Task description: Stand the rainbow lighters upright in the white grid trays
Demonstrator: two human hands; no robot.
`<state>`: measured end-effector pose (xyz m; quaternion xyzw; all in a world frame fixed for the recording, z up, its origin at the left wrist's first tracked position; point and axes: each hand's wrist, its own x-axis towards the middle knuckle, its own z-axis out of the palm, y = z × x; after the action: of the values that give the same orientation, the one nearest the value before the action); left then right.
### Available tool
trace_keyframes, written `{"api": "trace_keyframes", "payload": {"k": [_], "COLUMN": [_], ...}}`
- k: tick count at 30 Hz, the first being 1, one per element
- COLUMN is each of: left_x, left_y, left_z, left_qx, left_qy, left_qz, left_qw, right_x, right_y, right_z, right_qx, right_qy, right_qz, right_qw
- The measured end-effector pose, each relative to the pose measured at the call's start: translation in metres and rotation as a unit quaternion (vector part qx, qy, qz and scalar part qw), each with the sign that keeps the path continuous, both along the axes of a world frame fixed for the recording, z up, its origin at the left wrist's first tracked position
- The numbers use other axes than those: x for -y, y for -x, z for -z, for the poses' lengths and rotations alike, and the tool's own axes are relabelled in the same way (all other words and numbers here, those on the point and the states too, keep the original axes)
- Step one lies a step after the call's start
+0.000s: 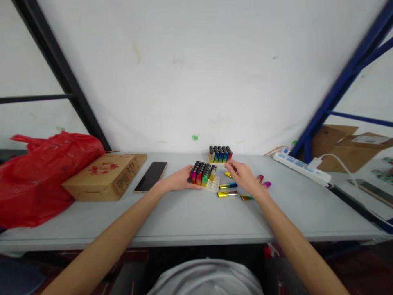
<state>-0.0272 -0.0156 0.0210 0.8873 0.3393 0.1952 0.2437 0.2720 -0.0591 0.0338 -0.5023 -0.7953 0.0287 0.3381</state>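
My left hand [181,179] grips the left side of a white lighter tray [214,184]. Upright lighters [199,175] with black tops and shiny coloured bodies fill much of it, while bare cells show at its right end. Just right of the tray is my right hand [244,174], its thumb and fingers pinched together; whatever they hold is too small to make out. Below and beside it lie loose lighters, among them a blue and yellow one [228,186], a yellow one [227,194] and a magenta one [266,184].
Near the wall stands a second block of upright lighters [220,155]. To the left are a phone [151,177], a cardboard box [102,176] and a red plastic bag [49,176]. A white power strip [302,168] with a plugged-in cable lies at the right, by a blue metal frame.
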Motion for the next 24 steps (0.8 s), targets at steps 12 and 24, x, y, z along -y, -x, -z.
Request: {"api": "trace_keyframes", "payload": {"k": [12,24], "left_x": [-0.002,-0.006], "left_y": [0.001,0.006], "left_z": [0.009,0.015], "left_qx": [0.0,0.002], "left_qy": [0.025,0.017], "left_qz": [-0.01,-0.064], "left_qw": [1.0,0.998], "right_x": [0.039,0.021], "right_y": [0.029,0.008], "right_z": [-0.016,-0.005], "right_qx": [-0.093,-0.059], "right_qy": [0.029,-0.01], "right_qz": [-0.073,-0.024], "right_qw": [0.993,0.998]}}
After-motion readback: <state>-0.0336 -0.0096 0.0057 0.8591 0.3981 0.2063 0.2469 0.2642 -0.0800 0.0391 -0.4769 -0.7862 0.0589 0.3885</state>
